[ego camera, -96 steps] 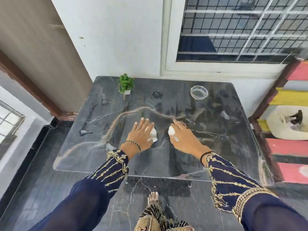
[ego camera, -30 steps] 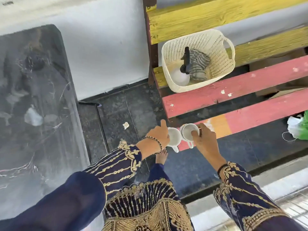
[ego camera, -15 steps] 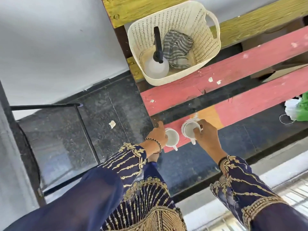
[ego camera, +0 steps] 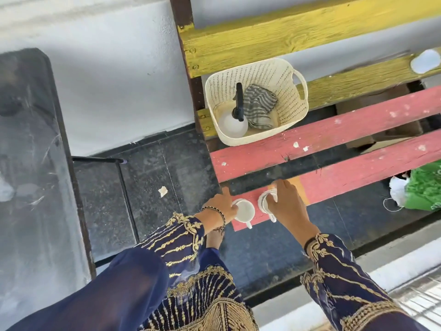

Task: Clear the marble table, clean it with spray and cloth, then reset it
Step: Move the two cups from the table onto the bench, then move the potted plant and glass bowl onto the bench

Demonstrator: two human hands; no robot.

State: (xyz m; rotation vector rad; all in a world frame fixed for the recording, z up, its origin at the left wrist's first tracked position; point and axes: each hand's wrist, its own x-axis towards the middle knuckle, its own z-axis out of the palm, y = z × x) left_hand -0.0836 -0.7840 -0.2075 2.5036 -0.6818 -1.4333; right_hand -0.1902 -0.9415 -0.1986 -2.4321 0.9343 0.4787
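Both hands are down at the lowest red-painted wooden plank (ego camera: 358, 173), each on a cup. The left hand (ego camera: 222, 206) has its grip closed on the near rim of the left white ceramic cup (ego camera: 245, 210), thumb raised. The right hand (ego camera: 286, 206) has its grip curled over the top of the right white ceramic cup (ego camera: 263, 203). The two cups look set on the plank just beside each other, handles pointing back toward the person, though contact under the right one is hidden by the fingers.

My reading is that the clearing step is ending here and both grips have only to let go. What comes next turns on the cream perforated plastic basket (ego camera: 291, 101), two planks up and straight ahead of the hands. In it the white round spray bottle (ego camera: 232, 125) stands at the left, its black trigger head running away from the person, almost in line with the left hand. The grey striped cloth (ego camera: 259, 106) lies touching the bottle's right side, nearer the right hand.

The dark marble table (ego camera: 28, 163) is well apart, off to the left; its top is too blurred to tell what it carries
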